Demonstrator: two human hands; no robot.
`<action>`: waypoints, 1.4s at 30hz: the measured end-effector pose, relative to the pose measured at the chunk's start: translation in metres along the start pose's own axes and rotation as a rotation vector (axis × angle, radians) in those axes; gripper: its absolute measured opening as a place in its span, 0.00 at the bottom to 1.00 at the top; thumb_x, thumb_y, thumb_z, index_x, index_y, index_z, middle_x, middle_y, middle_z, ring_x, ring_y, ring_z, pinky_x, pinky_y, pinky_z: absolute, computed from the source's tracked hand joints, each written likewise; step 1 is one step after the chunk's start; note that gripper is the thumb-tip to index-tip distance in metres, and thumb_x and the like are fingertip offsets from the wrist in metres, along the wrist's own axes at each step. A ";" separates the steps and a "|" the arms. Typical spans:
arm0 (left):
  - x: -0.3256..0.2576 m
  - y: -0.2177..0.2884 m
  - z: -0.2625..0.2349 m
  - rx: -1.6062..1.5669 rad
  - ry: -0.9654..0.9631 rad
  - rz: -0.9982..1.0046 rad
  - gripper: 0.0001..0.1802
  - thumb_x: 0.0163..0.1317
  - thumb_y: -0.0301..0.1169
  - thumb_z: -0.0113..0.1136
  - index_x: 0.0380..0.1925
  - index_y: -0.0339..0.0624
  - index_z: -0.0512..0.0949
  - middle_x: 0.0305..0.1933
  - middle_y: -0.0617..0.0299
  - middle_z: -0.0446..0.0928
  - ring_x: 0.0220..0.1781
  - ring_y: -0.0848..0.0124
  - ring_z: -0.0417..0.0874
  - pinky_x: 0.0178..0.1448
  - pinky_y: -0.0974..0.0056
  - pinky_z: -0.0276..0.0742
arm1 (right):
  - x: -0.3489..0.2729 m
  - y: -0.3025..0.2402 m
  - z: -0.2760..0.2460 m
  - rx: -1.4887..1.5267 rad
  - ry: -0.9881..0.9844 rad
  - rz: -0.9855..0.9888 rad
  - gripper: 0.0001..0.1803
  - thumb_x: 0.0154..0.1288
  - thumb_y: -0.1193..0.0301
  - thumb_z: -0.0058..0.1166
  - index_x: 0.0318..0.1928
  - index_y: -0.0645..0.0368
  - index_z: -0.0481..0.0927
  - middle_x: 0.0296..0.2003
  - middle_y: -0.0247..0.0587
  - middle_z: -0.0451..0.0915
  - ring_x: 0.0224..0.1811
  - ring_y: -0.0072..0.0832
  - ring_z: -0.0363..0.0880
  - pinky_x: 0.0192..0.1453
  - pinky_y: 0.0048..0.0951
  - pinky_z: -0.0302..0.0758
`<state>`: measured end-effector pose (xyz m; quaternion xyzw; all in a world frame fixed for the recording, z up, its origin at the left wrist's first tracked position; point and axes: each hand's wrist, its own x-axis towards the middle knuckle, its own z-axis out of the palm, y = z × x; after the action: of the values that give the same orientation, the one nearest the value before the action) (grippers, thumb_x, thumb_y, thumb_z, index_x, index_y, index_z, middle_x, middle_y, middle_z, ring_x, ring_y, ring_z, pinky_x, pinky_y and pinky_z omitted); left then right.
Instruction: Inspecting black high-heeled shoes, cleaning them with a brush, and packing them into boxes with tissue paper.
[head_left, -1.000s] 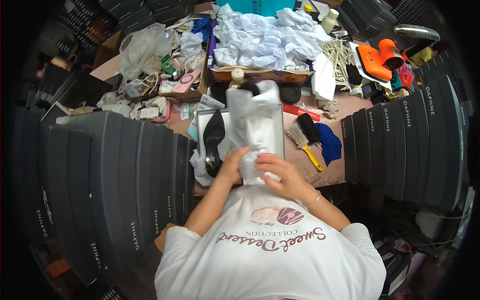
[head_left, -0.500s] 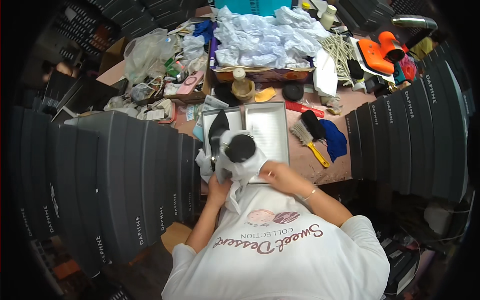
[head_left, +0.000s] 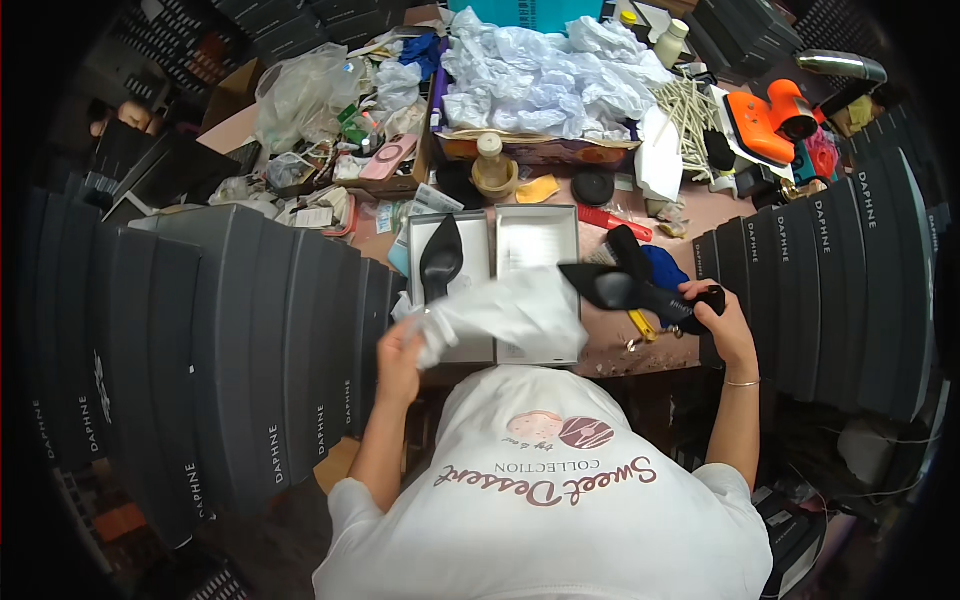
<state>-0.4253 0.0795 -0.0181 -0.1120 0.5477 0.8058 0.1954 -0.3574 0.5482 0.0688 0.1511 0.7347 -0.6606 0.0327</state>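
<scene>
Left hand (head_left: 398,345) gripped a crumpled sheet of white tissue paper (head_left: 510,312) over the near edge of an open grey shoe box (head_left: 535,240). Right hand (head_left: 712,312) clasped a black pointed high-heeled shoe (head_left: 625,290) just right of that box. Another black shoe (head_left: 441,256) lay inside it.

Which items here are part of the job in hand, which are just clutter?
In hand:
left hand holding white cloth bag
right hand holding black high-heeled shoe
open grey shoebox with second black shoe

Lying about:
crumpled white tissue paper
orange tool
brush
small bottle
clear plastic bag
</scene>
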 end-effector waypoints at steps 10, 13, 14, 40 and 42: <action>0.054 -0.029 0.098 0.838 -0.265 0.351 0.21 0.59 0.37 0.62 0.49 0.35 0.76 0.45 0.48 0.77 0.39 0.63 0.78 0.45 0.63 0.75 | -0.014 0.026 0.124 -0.267 0.260 -0.320 0.23 0.50 0.67 0.68 0.43 0.60 0.72 0.49 0.47 0.71 0.54 0.38 0.70 0.60 0.32 0.65; 0.079 -0.028 0.027 1.169 0.140 0.576 0.22 0.60 0.36 0.60 0.51 0.34 0.74 0.48 0.47 0.75 0.43 0.58 0.80 0.49 0.59 0.74 | -0.003 0.072 0.169 -0.235 0.043 -0.167 0.30 0.51 0.59 0.68 0.48 0.64 0.71 0.48 0.49 0.70 0.52 0.41 0.69 0.60 0.35 0.65; 0.082 -0.035 0.003 1.403 0.181 0.639 0.23 0.60 0.36 0.60 0.52 0.33 0.73 0.49 0.46 0.75 0.46 0.57 0.80 0.50 0.59 0.74 | 0.007 0.099 0.178 -0.242 -0.054 -0.072 0.33 0.53 0.57 0.66 0.52 0.67 0.71 0.49 0.53 0.70 0.52 0.42 0.69 0.59 0.34 0.66; 0.054 0.035 0.076 1.210 0.007 0.727 0.13 0.64 0.34 0.53 0.35 0.32 0.78 0.50 0.51 0.78 0.69 0.50 0.62 0.73 0.41 0.37 | 0.019 0.049 0.193 0.536 -0.049 0.021 0.21 0.73 0.69 0.42 0.62 0.63 0.64 0.49 0.36 0.75 0.52 0.19 0.71 0.59 0.23 0.66; 0.056 0.036 0.075 1.157 -0.004 0.710 0.13 0.63 0.33 0.54 0.33 0.31 0.78 0.49 0.49 0.78 0.67 0.50 0.64 0.72 0.44 0.45 | 0.015 0.035 0.195 0.538 -0.033 0.016 0.21 0.73 0.68 0.44 0.62 0.63 0.65 0.46 0.30 0.75 0.48 0.14 0.70 0.55 0.19 0.67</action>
<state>-0.4892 0.1482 0.0184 0.1987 0.8938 0.3987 -0.0513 -0.3918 0.3626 0.0069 0.1490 0.5309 -0.8342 0.0086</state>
